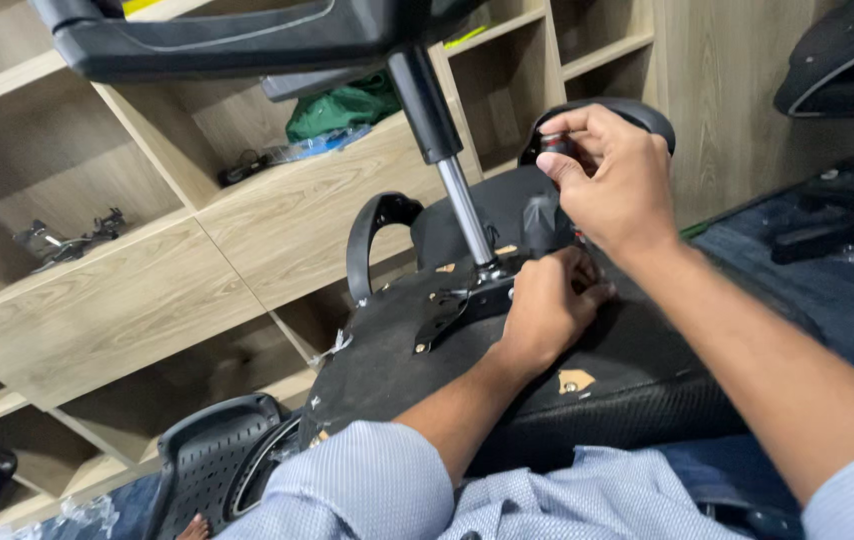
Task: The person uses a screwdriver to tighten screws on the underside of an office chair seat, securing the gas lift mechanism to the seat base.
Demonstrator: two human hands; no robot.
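An office chair lies upside down across my lap, its black seat underside (397, 350) facing up. A metal gas-lift column (462, 200) rises from the mounting plate (467, 295) to the black star base (247, 40) at the top. My left hand (547, 305) is closed on the plate beside the column's foot. My right hand (612, 170) is raised above it, fingers shut on the dark handle of a screwdriver (557, 150); its tip is hidden behind my hands. A black armrest (377, 225) curves up behind the seat.
Wooden shelving (147, 290) fills the left and back, holding a green bag (342, 105) and small metal parts (67, 240). Another black chair part (212, 460) lies at the lower left. More chair pieces (847, 60) sit at the upper right over blue flooring.
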